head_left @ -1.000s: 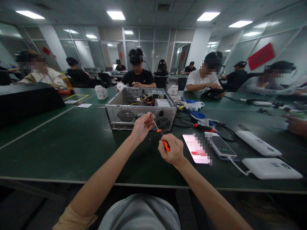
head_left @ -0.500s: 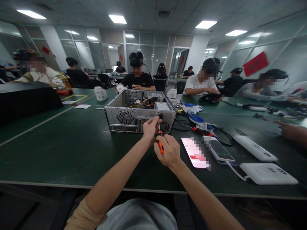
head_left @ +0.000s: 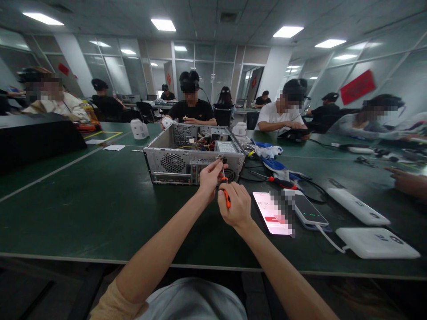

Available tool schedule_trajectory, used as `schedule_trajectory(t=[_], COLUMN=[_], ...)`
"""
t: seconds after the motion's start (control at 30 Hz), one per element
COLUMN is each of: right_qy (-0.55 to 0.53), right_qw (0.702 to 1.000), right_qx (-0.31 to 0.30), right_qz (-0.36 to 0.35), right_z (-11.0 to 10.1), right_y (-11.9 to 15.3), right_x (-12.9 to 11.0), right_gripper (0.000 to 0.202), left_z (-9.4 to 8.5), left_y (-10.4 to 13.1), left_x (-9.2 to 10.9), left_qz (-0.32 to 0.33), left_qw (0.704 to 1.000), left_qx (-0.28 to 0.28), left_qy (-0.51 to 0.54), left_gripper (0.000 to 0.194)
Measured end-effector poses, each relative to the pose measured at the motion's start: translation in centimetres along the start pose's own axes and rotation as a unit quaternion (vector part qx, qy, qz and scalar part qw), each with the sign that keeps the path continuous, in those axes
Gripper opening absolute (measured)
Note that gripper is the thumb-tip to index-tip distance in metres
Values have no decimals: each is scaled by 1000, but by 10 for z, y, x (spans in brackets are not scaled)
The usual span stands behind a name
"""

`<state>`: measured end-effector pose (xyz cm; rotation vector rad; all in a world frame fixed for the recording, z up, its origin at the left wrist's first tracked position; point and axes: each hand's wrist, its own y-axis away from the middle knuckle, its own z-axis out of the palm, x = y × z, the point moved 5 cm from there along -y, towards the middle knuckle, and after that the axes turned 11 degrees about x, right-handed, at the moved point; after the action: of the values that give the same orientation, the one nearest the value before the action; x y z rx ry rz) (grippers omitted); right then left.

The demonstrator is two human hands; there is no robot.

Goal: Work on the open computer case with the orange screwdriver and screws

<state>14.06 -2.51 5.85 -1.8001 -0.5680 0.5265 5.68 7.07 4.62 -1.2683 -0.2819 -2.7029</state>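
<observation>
A metal computer case [head_left: 168,153] lies on its side on the green table, its top side uncovered and its rear panel facing me. My right hand [head_left: 236,202] is wrapped around the orange and black handle of a screwdriver [head_left: 227,198]. The shaft points up and away, with its tip at the right part of the rear panel. Close to that tip, my left hand [head_left: 210,180] pinches around the shaft against the panel. Any screw there is too small or covered to make out. Coloured wires [head_left: 203,142] and a silver box [head_left: 225,146] show inside the case.
Right of the case lie blue and white gloves [head_left: 275,164], a red and black screwdriver [head_left: 282,182], a lit phone [head_left: 271,213], another phone [head_left: 312,211] with a cable, and white power banks [head_left: 376,242]. A black box [head_left: 40,138] stands left. Several people sit around.
My right hand and the screwdriver handle have shifted slightly right and up, closer to the case. My left hand keeps its place at the panel.
</observation>
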Motion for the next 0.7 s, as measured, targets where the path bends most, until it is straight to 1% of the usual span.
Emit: schedule_trajectory(t=[0.07,0.17,0.3,0.47,0.57,0.7], right_qy=[2,13,10,0,-17,-71], right_qw=[1000,1000,1000,998,996,990], right_qx=[-1,6,10,16,20,33], right_qz=[5,11,25,60,81,114], right_z=[2,3,5,6,8,8], right_y=[-1,-2,-5,-9,-10,-9], right_x=[0,-2,-4,-6,-6,-3], right_gripper=[22,22,23,23,22,22], left_z=[-1,0,-1,-3,-3,-3], left_y=[-1,0,1,1,0,-1], left_x=[0,2,5,6,6,4], left_qz=[-2,-8,-19,-9,-9,-16], left_qw=[1000,1000,1000,1000,1000,1000], left_qx=[2,-2,9,-1,-11,-7], left_qy=[5,14,11,-6,-5,7], left_gripper=[30,28,26,21,21,17])
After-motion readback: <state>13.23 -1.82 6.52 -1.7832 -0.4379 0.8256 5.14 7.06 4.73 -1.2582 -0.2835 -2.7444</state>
